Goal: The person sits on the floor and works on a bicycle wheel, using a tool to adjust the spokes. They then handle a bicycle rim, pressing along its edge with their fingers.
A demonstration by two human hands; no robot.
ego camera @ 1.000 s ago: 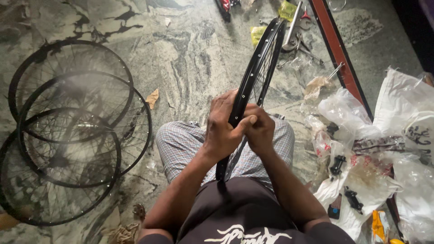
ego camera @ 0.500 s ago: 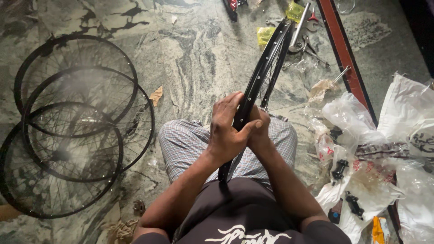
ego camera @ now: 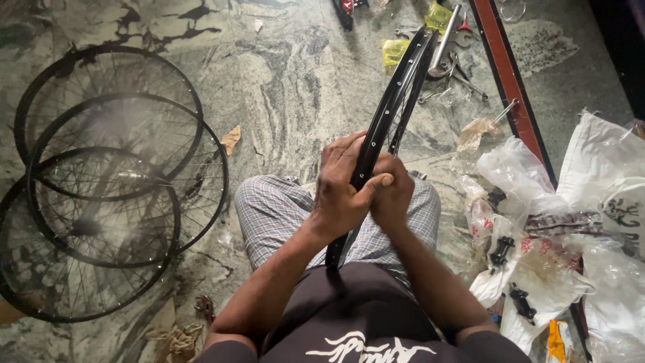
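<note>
A black bicycle wheel rim (ego camera: pixel 396 94) stands on edge between my knees, tilted away toward the upper right. My left hand (ego camera: pixel 342 188) wraps around the rim from the left, thumb pressed across it. My right hand (ego camera: pixel 393 191) is closed against the rim's right side, touching the left thumb. Thin spokes show inside the rim above my hands. The rim's lower part runs down behind my hands to my lap.
Three spoked black wheels (ego camera: pixel 107 181) lie overlapped on the marble floor at the left. Clear plastic bags (ego camera: pixel 537 202) with small black parts (ego camera: pixel 500 250) lie at the right. Metal tools (ego camera: pixel 450 47), yellow packets (ego camera: pixel 395 50) and a red-brown bar (ego camera: pixel 510 81) are beyond the rim.
The view has shifted slightly, so rim and hands sit a bit further right. My hands keep their grip on the rim, with the left thumb now pressed across it.
</note>
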